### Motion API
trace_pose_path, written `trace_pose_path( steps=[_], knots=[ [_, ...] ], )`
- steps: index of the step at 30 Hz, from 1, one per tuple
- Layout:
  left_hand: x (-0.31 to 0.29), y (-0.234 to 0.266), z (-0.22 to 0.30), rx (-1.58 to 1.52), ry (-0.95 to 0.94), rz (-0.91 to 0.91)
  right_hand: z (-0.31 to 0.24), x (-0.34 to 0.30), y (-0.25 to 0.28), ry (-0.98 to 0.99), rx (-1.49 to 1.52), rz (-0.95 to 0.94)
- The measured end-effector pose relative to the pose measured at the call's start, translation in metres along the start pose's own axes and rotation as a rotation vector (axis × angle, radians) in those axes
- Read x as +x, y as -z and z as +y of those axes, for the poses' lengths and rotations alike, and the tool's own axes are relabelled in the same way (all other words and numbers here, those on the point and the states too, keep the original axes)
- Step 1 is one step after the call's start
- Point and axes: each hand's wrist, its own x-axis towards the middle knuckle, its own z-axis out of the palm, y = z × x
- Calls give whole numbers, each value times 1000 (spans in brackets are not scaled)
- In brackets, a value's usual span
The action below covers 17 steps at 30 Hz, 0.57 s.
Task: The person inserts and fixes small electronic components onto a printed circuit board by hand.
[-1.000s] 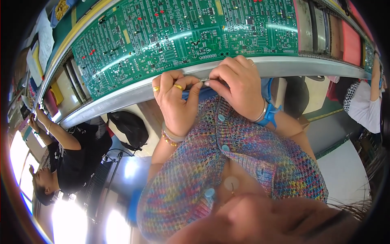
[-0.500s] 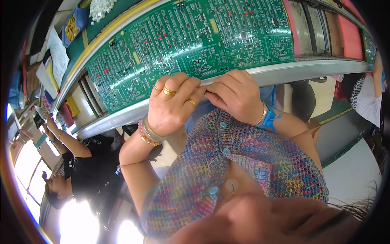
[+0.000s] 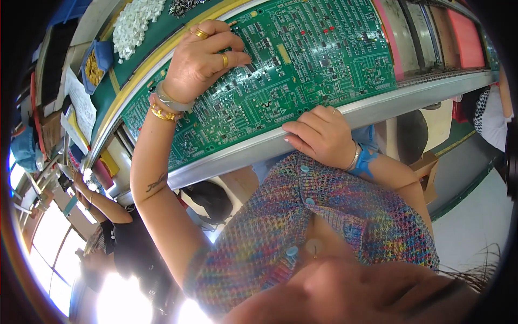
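Far left, at about nine o'clock from me, I see a co-worker (image 3: 121,237) in black at the next place along the line. Up at eleven o'clock, a heap of white parts (image 3: 135,22) and a blue tray (image 3: 94,62) of yellow bits lie on the green bench past the yellow rail. My left hand (image 3: 208,56) is raised over the board (image 3: 291,70), fingers curled in and fingertips pinched down on a small dark component near the board's upper left; I cannot tell whether it grips the part or only presses it. The board lies under that hand and runs off toward two o'clock. My right hand (image 3: 321,135) sits at the board's near edge, at six o'clock from the left, loosely curled on the metal rail (image 3: 410,97), holding nothing I can see
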Motion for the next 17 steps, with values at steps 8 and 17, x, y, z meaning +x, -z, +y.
trace_pose_path(
  steps=[8,17],
  knots=[
    [1,-9,-3,-49,-61,-51,-2,1,-3,-4,-62,2],
    [4,-4,5,14,-89,-102,0,-2,-1,-3,-75,-4]
  ],
)
